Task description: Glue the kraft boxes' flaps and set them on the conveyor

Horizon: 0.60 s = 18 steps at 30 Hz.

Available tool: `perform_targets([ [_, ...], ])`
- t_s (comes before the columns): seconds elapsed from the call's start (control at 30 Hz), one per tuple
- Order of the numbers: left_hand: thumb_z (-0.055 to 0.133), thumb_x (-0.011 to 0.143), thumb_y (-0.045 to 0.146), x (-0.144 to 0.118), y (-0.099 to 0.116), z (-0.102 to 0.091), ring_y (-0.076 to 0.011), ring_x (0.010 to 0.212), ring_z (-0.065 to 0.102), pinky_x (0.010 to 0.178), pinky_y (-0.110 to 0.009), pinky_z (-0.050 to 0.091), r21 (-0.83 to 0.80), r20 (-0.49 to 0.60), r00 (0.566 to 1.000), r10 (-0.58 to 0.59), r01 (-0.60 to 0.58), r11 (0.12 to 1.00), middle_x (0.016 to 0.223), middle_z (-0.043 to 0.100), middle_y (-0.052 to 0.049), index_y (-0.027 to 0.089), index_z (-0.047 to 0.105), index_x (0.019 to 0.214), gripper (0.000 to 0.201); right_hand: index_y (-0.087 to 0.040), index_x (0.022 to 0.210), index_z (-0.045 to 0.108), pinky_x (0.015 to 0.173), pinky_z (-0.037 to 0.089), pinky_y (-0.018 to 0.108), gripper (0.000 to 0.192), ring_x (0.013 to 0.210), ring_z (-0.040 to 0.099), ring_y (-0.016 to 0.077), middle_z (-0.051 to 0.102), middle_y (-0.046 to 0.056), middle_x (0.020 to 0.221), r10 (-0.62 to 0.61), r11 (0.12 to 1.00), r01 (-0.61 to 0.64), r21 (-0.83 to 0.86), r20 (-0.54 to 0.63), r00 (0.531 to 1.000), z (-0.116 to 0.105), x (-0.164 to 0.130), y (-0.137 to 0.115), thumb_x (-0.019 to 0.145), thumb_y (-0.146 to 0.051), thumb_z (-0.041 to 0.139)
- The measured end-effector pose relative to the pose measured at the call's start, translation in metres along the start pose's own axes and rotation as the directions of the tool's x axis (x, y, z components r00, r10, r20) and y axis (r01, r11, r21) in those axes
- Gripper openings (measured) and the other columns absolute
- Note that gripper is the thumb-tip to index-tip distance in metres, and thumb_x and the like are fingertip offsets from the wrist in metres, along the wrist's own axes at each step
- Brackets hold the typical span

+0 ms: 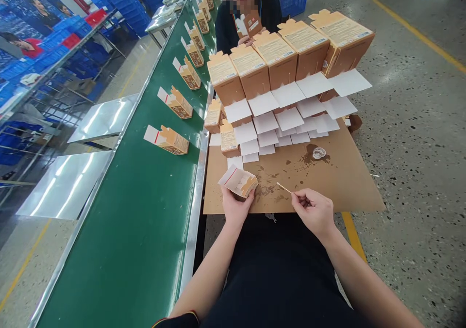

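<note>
Hands: left hand (pixel 236 206) grips 1 carton (pixel 239 181), right hand (pixel 313 210) pinches 1 stick (pixel 283 188).

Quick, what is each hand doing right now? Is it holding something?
Left hand: closed around a small cardboard box with its flap open.
Right hand: fingers pinched on a thin wooden stick, just above the brown cardboard sheet.

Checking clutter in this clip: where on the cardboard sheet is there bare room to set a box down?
The cardboard sheet is bare along its right side, right of the small glue pot, and near the front edge beyond the right hand. The back is crowded with stacked boxes. The left hand holds a box.
</note>
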<state>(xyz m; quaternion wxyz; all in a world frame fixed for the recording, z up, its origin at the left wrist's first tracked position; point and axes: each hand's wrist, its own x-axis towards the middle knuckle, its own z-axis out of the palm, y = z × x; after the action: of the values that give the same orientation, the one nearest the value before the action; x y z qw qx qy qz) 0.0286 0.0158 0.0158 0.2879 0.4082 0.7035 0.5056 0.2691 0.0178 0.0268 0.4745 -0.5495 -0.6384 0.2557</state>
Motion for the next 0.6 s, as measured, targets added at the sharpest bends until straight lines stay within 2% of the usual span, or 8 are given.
perform_targets([
  [0.1,0.106,0.064,0.038,0.003,-0.002,-0.002,-0.0389,0.13,0.074,0.11,-0.051,0.062,-0.044,0.011,1.0,0.003,-0.002,0.999,0.131,0.075,-0.015,0.026,0.062,0.134,0.083,-0.025,0.072,0.068,0.051,0.055,0.026,0.027,0.049,0.06,0.0146,0.067,-0.001,0.06,-0.007,1.0,0.007,0.017,0.006,1.0,0.002,-0.001,-0.002,0.099,-0.03,0.07],
  [0.17,0.106,0.064,0.041,0.011,-0.005,-0.018,-0.0385,0.126,0.076,0.111,-0.055,0.062,-0.092,-0.034,0.999,-0.011,0.008,0.996,0.129,0.076,-0.014,0.027,0.064,0.131,0.081,-0.025,0.072,0.069,0.05,0.054,0.026,0.028,0.049,0.059,0.0144,0.067,-0.001,0.06,-0.009,1.0,0.009,0.028,-0.003,1.0,0.001,-0.002,-0.002,0.1,-0.031,0.071],
  [0.27,0.105,0.065,0.042,0.041,-0.013,-0.072,-0.0381,0.128,0.076,0.116,-0.061,0.06,-0.154,-0.243,0.97,-0.023,-0.015,0.988,0.133,0.077,-0.014,0.026,0.062,0.131,0.08,-0.025,0.074,0.071,0.05,0.054,0.026,0.028,0.049,0.06,0.0145,0.066,-0.001,0.06,-0.004,0.999,0.006,0.048,-0.024,1.0,-0.003,-0.002,0.0,0.101,-0.034,0.072],
  [0.37,0.104,0.061,0.036,0.082,-0.022,-0.143,-0.0365,0.137,0.072,0.121,-0.062,0.057,-0.129,-0.465,0.886,0.008,-0.076,0.989,0.143,0.072,-0.016,0.023,0.055,0.133,0.088,-0.025,0.075,0.073,0.049,0.054,0.026,0.029,0.048,0.061,0.0145,0.066,-0.001,0.06,-0.012,0.998,0.014,0.065,-0.032,0.999,-0.005,0.001,0.001,0.102,-0.036,0.073],
  [0.43,0.104,0.058,0.032,0.107,-0.028,-0.18,-0.0353,0.139,0.071,0.122,-0.061,0.056,-0.106,-0.527,0.849,-0.02,-0.043,0.993,0.142,0.071,-0.015,0.024,0.052,0.127,0.087,-0.025,0.075,0.073,0.049,0.055,0.025,0.029,0.048,0.061,0.0144,0.066,-0.001,0.06,-0.028,0.996,0.03,0.079,-0.024,0.999,-0.003,0.005,0.001,0.102,-0.036,0.073],
  [0.5,0.104,0.054,0.029,0.122,-0.034,-0.2,-0.0359,0.139,0.071,0.123,-0.062,0.055,-0.098,-0.519,0.85,-0.086,0.04,0.994,0.137,0.071,-0.014,0.025,0.052,0.121,0.085,-0.025,0.075,0.074,0.049,0.055,0.025,0.028,0.048,0.062,0.0144,0.068,-0.001,0.06,-0.046,0.995,0.047,0.091,-0.012,0.999,-0.001,0.011,0.0,0.101,-0.036,0.074],
  [0.6,0.106,0.05,0.024,0.12,-0.045,-0.205,-0.0372,0.142,0.068,0.128,-0.063,0.049,-0.099,-0.448,0.878,-0.168,0.138,0.985,0.136,0.07,-0.013,0.026,0.051,0.12,0.088,-0.025,0.074,0.073,0.049,0.055,0.026,0.03,0.048,0.061,0.0142,0.069,0.0,0.062,-0.061,0.995,0.062,0.082,-0.014,0.998,-0.001,0.018,0.0,0.102,-0.037,0.074],
])
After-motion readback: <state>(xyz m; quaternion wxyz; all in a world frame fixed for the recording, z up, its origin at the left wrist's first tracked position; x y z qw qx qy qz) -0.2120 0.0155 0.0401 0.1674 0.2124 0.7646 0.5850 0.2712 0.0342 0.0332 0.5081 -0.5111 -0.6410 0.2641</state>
